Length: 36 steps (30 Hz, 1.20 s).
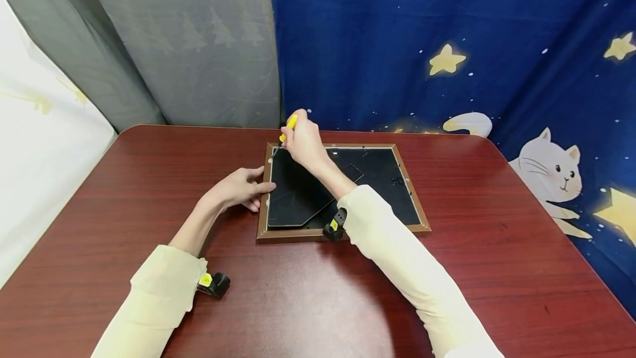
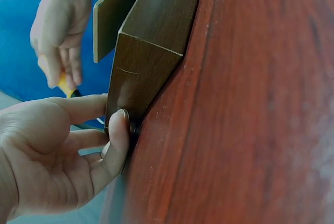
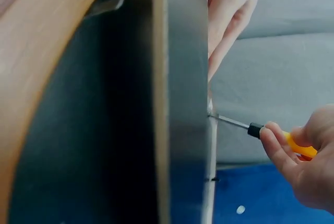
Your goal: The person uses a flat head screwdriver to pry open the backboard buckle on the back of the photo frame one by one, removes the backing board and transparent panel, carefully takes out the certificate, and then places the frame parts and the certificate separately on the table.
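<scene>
A picture frame (image 1: 298, 236) with a brown wooden edge lies face down on the table. On its black backing board (image 1: 382, 192) sits a black easel stand (image 1: 295, 203), set slantwise. My left hand (image 1: 240, 188) holds the frame's left side, thumb over the edge; in the left wrist view the fingers (image 2: 116, 148) press against the wooden side. Near the far left corner my right hand (image 1: 307, 142) grips a screwdriver (image 3: 232, 122) with a yellow handle. The screwdriver's tip meets the inner edge of the frame, at the backing, in the right wrist view.
The reddish-brown table (image 1: 497, 269) extends on all sides of the frame. Behind it hang a grey curtain (image 1: 199, 43) and a blue curtain (image 1: 358, 43) with stars and a cat. Small black cameras (image 1: 216, 285) are strapped at both wrists.
</scene>
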Motion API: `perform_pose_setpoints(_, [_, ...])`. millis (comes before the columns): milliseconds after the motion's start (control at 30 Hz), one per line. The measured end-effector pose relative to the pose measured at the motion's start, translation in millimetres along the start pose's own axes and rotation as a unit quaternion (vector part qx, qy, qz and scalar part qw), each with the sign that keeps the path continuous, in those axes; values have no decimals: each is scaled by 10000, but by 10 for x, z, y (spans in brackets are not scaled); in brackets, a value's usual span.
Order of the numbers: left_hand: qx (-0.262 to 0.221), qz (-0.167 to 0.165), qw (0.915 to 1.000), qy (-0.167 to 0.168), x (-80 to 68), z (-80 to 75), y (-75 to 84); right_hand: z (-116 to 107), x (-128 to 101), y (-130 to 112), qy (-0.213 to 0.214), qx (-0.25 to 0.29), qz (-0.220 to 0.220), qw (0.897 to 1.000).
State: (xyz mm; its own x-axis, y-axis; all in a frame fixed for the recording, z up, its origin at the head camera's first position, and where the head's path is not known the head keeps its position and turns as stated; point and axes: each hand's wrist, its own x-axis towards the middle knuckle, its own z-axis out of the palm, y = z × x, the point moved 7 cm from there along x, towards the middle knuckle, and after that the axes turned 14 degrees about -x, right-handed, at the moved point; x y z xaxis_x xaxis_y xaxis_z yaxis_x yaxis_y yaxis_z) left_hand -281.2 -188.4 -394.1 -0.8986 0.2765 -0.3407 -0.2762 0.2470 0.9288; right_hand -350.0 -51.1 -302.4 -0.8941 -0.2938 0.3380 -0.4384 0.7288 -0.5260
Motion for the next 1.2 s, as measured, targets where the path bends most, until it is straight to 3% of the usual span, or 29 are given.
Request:
perform_pose_setpoints(100, [-29,34,10000,-15,2,9,14,6,6,-191,129,-735,-568,9956])
perform_pose_setpoints(200, [-1,92,9999,-58,-1,24,33,51,-9,-378,137,-1394,-1045,9846])
perform_pose_setpoints(333, [65,101,9999,-99,-15,35,49,130,-33,-526,-74,-1932,-1309,9724])
perform_pose_setpoints(400, [56,82,9999,-96,-24,32,50,144,-35,-541,-134,-1989,-1326,9709])
perform_pose_setpoints(567, [30,45,9999,-94,-23,16,35,92,-24,-459,-271,-1314,-1236,9832])
perform_pose_setpoints(800, [53,41,10000,-68,-8,29,21,-3,-41,-212,-126,336,-614,9975])
perform_pose_setpoints(1000, [120,-3,9999,-25,-9,45,21,-117,-76,12,285,1364,-76,9902])
perform_pose_setpoints(1200, [130,-67,9999,34,-12,28,9,-274,-93,201,492,2360,530,9691])
